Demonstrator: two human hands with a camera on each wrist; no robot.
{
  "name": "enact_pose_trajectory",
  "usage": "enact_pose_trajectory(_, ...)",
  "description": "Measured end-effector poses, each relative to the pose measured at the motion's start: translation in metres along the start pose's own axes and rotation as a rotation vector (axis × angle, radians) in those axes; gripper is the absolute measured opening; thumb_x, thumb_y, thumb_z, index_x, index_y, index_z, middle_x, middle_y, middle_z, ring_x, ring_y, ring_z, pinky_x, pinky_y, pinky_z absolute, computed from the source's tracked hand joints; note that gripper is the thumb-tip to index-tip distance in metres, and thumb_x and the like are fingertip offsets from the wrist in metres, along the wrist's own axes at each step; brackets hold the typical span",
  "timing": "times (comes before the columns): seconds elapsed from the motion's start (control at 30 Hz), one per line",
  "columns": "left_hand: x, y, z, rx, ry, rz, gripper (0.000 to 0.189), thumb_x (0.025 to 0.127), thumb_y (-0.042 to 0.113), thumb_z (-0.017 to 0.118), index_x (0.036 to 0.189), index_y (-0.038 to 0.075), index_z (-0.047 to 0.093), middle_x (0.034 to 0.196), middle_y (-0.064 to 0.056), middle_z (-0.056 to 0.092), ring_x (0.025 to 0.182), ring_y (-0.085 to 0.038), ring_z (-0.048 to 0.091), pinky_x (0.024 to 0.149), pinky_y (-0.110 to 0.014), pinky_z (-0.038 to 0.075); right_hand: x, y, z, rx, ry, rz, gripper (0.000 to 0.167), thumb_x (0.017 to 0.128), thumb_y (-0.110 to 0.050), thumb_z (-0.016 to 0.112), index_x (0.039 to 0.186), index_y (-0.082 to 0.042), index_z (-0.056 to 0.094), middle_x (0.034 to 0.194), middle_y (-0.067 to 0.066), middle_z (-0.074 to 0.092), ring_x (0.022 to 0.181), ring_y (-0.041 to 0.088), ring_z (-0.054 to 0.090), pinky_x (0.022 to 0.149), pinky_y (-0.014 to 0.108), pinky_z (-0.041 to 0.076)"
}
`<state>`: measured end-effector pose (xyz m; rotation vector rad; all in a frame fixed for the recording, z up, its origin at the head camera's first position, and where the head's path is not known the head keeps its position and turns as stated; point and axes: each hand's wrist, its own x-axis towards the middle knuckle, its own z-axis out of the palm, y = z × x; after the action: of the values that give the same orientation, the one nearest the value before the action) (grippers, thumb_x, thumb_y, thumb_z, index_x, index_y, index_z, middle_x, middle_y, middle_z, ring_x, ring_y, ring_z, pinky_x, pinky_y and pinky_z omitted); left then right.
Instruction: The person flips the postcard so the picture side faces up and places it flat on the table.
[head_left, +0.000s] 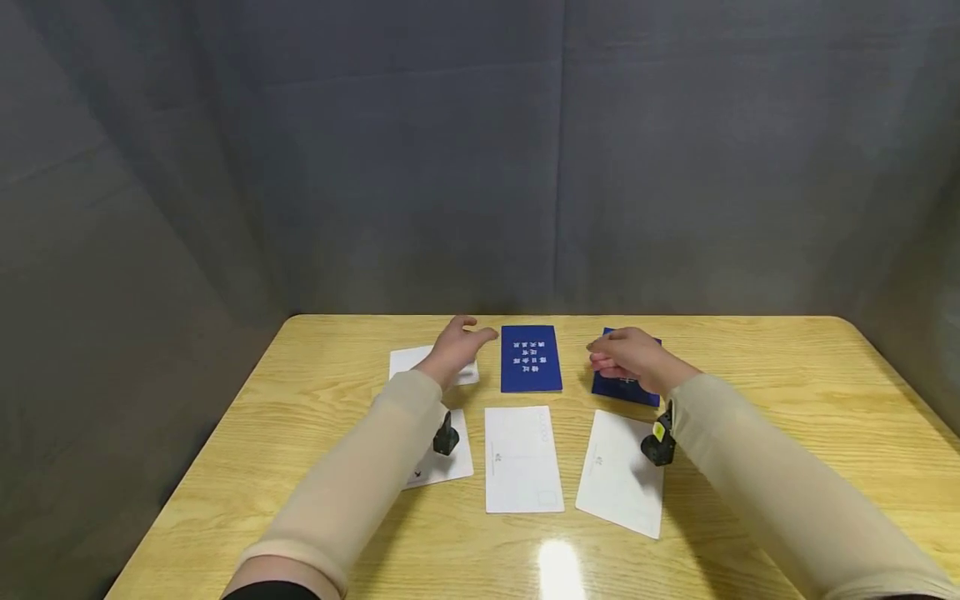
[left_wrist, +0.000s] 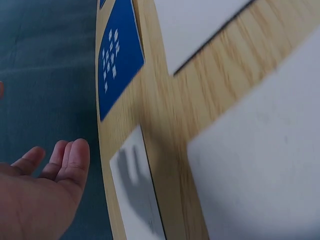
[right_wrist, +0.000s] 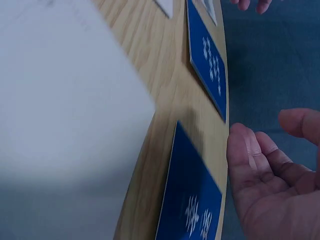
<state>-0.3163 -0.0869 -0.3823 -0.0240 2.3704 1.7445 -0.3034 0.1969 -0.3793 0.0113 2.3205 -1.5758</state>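
My left hand (head_left: 456, 350) hovers over a white card (head_left: 408, 359) at the back left, its thumb and fingers apart and holding nothing. In the left wrist view the hand's shadow falls on that card (left_wrist: 137, 187). Over at the back right, my right hand (head_left: 633, 358) is above a blue card (head_left: 626, 393) with white characters and hides part of it. Its fingers are loosely bent with nothing between them, as the right wrist view shows. Between the two hands lies another blue card (head_left: 531, 379), printed with white characters.
In the front row lie three white cards: a left one (head_left: 457, 462) partly under my left forearm, a middle one (head_left: 521, 458), and a tilted right one (head_left: 618, 479). The wooden table (head_left: 787, 400) ends at a dark cloth (head_left: 420, 167) behind and beside it.
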Motion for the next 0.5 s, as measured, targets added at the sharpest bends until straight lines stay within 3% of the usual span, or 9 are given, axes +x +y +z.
enact_pose_trajectory(0.23, 0.002, -0.007, -0.024, 0.041, 0.033, -0.034, 0.074, 0.100, 0.033, 0.061, 0.160, 0.006, 0.027, 0.162, -0.020, 0.032, 0.140, -0.044, 0.043, 0.115, -0.052, 0.035, 0.016, -0.010, 0.021, 0.019, -0.022, 0.016, 0.047, 0.107, -0.016, 0.056, 0.141, 0.015, 0.049, 0.124, 0.022, 0.065, 0.094, 0.017, 0.066, 0.097, 0.035, 0.055)
enact_pose_trajectory(0.5, 0.000, -0.018, -0.048, 0.025, 0.065, -0.078, 0.073, 0.101, 0.032, 0.060, 0.160, 0.004, 0.026, 0.161, -0.020, 0.032, 0.140, -0.046, 0.041, 0.116, -0.051, 0.035, 0.029, -0.018, 0.044, 0.043, -0.079, 0.002, 0.043, 0.106, -0.012, 0.056, 0.139, 0.015, 0.049, 0.121, 0.022, 0.063, 0.096, 0.019, 0.064, 0.098, 0.034, 0.054)
